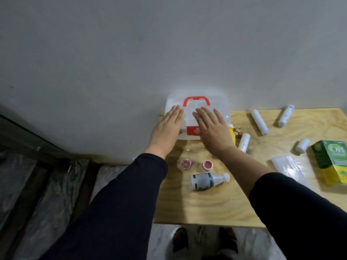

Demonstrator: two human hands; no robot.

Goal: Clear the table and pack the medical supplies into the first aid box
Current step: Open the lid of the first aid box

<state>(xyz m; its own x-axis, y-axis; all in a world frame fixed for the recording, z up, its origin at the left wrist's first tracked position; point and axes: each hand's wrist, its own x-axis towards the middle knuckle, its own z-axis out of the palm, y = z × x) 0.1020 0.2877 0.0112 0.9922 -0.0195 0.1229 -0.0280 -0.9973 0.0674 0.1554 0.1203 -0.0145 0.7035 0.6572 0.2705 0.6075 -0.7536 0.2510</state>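
I have both hands flat on the closed box [197, 109] lid, left hand [167, 126] and right hand [212, 128], grips spread apart, clamping nothing; bottle [208, 180] lies on the desk [206, 207].

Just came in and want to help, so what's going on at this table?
A person is packing up medical supplies. Both hands, left hand and right hand, lie flat and open on the closed lid of the first aid box at the table's far edge. Nothing seems packed yet: a white bottle on its side, two tape rolls, several bandage rolls and a green carton lie loose on the table.
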